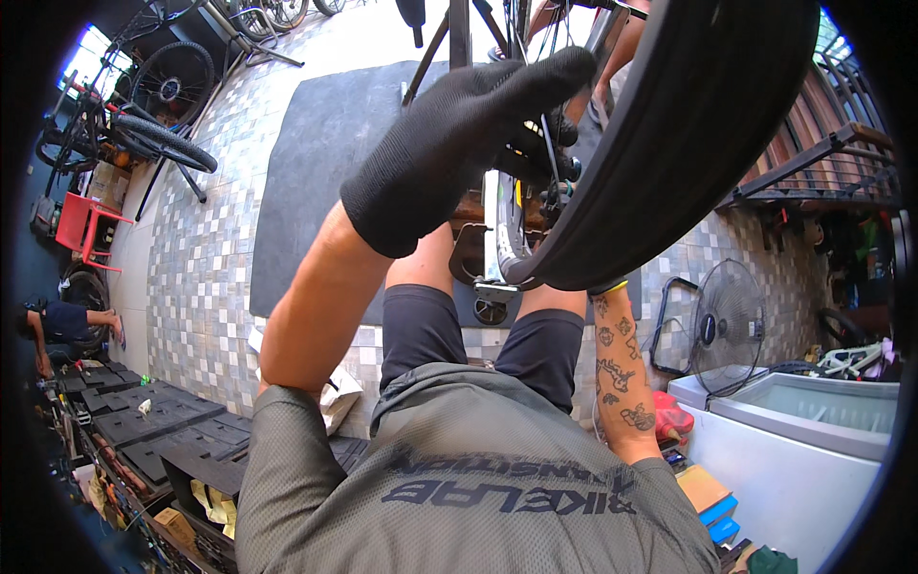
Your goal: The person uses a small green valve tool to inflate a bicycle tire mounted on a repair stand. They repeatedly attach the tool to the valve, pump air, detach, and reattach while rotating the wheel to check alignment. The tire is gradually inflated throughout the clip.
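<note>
Head view: black tire [693,143] just right of left grip [449,143].

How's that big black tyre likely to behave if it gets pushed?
Being round, the tyre would probably roll or spin, unless something hidden holds it. Spokes inside its curve suggest it is mounted rather than loose, so likely stiff, not floppy. Its matte, rubbery surface should grip rather than slip.

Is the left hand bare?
No, the left hand wears a black knit glove that covers it down to the wrist.
</note>
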`<state>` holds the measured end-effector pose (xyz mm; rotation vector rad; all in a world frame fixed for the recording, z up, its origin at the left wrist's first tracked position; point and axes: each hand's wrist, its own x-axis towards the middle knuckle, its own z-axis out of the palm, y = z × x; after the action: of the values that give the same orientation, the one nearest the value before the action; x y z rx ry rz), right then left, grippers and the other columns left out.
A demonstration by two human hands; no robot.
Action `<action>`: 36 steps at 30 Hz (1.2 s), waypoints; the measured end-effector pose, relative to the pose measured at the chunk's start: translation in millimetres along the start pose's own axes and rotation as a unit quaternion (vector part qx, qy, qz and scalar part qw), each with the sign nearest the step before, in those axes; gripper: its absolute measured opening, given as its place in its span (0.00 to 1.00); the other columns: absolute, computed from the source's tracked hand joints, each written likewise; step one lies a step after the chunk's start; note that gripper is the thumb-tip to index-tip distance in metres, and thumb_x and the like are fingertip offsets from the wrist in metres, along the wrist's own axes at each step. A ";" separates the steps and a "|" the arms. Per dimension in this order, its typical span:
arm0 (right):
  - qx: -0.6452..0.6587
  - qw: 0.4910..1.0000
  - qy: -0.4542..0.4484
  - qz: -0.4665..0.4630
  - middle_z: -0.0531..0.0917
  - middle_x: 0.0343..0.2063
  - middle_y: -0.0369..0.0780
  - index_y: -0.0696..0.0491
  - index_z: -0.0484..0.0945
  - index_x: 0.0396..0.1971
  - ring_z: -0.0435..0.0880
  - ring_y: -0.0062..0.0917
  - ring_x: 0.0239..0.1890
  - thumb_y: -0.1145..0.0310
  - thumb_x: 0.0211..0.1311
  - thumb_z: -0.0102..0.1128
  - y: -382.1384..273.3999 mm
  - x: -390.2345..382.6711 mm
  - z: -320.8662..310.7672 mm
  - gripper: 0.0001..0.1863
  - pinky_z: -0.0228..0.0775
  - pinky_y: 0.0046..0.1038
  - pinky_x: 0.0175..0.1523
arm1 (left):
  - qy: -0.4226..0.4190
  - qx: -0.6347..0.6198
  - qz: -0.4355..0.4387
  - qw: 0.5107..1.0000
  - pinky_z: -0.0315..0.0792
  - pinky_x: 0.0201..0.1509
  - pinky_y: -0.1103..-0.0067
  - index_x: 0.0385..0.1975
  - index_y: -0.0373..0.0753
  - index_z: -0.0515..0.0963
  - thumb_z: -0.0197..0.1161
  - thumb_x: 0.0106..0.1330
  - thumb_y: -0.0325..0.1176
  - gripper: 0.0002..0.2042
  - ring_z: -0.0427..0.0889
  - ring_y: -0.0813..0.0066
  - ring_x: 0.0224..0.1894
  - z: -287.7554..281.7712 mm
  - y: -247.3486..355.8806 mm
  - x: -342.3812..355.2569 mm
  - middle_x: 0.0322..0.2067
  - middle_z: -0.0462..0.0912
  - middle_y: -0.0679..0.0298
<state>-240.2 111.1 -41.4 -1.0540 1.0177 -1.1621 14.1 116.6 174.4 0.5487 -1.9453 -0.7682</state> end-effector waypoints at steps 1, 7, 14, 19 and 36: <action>0.000 1.000 0.000 0.001 0.87 0.41 0.38 0.63 0.81 0.51 0.86 0.20 0.42 0.67 0.73 0.60 0.1 0.2 0.9 0.15 0.78 0.23 0.52 | -0.014 0.017 0.016 1.000 0.83 0.50 0.70 0.66 0.45 0.74 0.57 0.77 0.39 0.20 0.88 0.67 0.43 -2.4 3.5 2.4 0.45 0.83 0.51; -0.071 0.995 0.004 -0.065 0.86 0.40 0.37 0.62 0.81 0.50 0.85 0.18 0.43 0.69 0.72 0.60 -4.7 -2.5 13.7 0.14 0.76 0.22 0.51 | 0.000 -0.273 -0.242 0.931 0.80 0.53 0.68 0.71 0.44 0.68 0.56 0.78 0.38 0.23 0.87 0.65 0.45 -13.3 10.2 5.2 0.53 0.81 0.53; 0.066 0.995 0.031 -0.068 0.86 0.38 0.34 0.61 0.82 0.49 0.82 0.15 0.39 0.69 0.67 0.63 -11.8 -12.9 32.8 0.15 0.76 0.21 0.47 | -0.074 -0.351 -0.279 0.891 0.75 0.61 0.66 0.71 0.39 0.67 0.55 0.78 0.42 0.25 0.83 0.63 0.53 -17.1 -40.5 -7.4 0.56 0.80 0.53; 0.060 0.993 0.066 -0.078 0.86 0.34 0.34 0.59 0.84 0.45 0.81 0.14 0.37 0.70 0.65 0.62 -10.6 -23.0 33.5 0.13 0.74 0.21 0.44 | -0.127 -0.395 -0.323 0.851 0.71 0.66 0.65 0.71 0.35 0.65 0.55 0.78 0.45 0.28 0.80 0.62 0.59 -5.5 -73.6 -24.7 0.59 0.79 0.54; 0.110 0.991 0.063 -0.033 0.87 0.34 0.37 0.61 0.84 0.43 0.84 0.15 0.34 0.70 0.64 0.67 -44.0 -51.7 47.0 0.12 0.78 0.21 0.40 | -0.017 -0.240 -0.343 0.908 0.67 0.70 0.68 0.68 0.29 0.68 0.60 0.75 0.41 0.27 0.77 0.63 0.63 38.7 -126.9 -24.9 0.59 0.79 0.52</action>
<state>-209.1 163.2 14.6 -0.8532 0.9336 -1.3749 -1.2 54.7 55.5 0.9209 -1.4869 -1.6515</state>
